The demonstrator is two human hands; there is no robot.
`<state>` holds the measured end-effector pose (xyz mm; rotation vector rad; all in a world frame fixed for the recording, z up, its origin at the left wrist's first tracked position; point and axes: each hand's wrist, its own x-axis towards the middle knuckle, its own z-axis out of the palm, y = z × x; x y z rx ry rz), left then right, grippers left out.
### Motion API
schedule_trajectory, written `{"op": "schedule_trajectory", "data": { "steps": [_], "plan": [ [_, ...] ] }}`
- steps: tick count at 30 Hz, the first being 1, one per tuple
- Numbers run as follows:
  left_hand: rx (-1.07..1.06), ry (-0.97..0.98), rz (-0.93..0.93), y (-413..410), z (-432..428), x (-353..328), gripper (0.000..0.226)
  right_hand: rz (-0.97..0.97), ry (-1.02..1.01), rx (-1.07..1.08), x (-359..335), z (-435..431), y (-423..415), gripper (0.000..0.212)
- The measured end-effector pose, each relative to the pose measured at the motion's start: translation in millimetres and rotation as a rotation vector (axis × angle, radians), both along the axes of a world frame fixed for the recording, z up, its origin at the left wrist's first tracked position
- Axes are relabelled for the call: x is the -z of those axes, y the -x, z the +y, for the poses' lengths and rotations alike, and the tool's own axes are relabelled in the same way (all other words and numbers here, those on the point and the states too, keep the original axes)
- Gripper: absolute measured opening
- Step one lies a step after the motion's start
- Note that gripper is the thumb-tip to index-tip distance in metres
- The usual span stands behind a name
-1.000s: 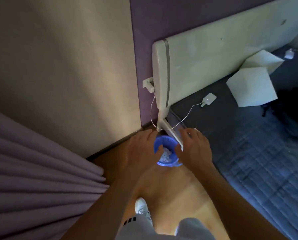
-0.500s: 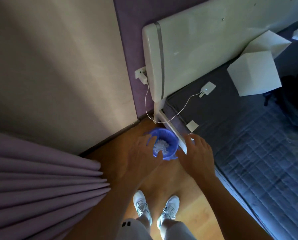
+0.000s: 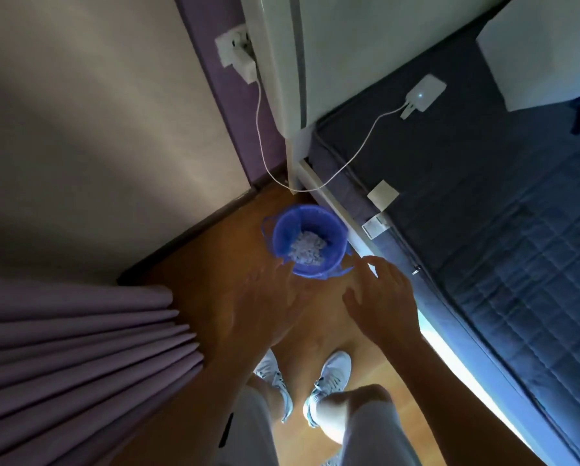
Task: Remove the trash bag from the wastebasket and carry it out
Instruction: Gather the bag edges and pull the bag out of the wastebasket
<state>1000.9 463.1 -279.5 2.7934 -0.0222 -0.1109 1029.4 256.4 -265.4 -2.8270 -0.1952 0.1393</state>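
Wastebasket (image 3: 310, 243), lined with the blue trash bag (image 3: 283, 230), is standing upright on the floor by the bed frame (image 3: 332, 200), just beyond both hands. Left hand (image 3: 268, 304) is touching its near rim, fingers loosely spread; right hand (image 3: 382, 297) is hovering open, empty, just right of it.

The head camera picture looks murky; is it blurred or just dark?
Head view: both. The room is dim, with brightness only along the bed edge. The left hand is smeared by motion blur, while the blue bag stays fairly sharp. Wide-angle bending tilts the walls.
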Motion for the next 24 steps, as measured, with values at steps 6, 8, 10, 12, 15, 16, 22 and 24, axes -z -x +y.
{"op": "schedule_trajectory", "data": {
  "steps": [6, 8, 10, 12, 15, 16, 22, 24],
  "plan": [
    [0.080, -0.052, -0.033, -36, 14, 163, 0.043, 0.080, -0.033, 0.036, 149, -3, -28, 0.059],
    [0.106, -0.074, -0.092, -51, 22, 218, 0.041, 0.073, -0.043, 0.022, 201, -3, -35, 0.062],
    [0.081, -0.017, -0.130, -65, 26, 261, 0.048, 0.070, -0.047, 0.011, 251, -4, -42, 0.060],
    [0.103, 0.007, -0.157, -73, 25, 299, 0.053, 0.057, -0.060, 0.012, 297, -6, -49, 0.057],
    [0.189, -0.022, -0.176, -83, 27, 357, 0.055, 0.002, -0.081, 0.008, 355, -10, -61, 0.056],
    [0.200, -0.034, -0.156, -85, 28, 372, 0.056, -0.028, -0.084, 0.007, 370, -10, -66, 0.056],
    [0.237, -0.076, -0.132, -103, 38, 432, 0.063, -0.133, -0.164, 0.133, 426, -19, -74, 0.049],
    [0.278, -0.063, -0.130, -107, 36, 437, 0.068, -0.105, -0.207, 0.187, 436, -25, -73, 0.043]
  ]
}}
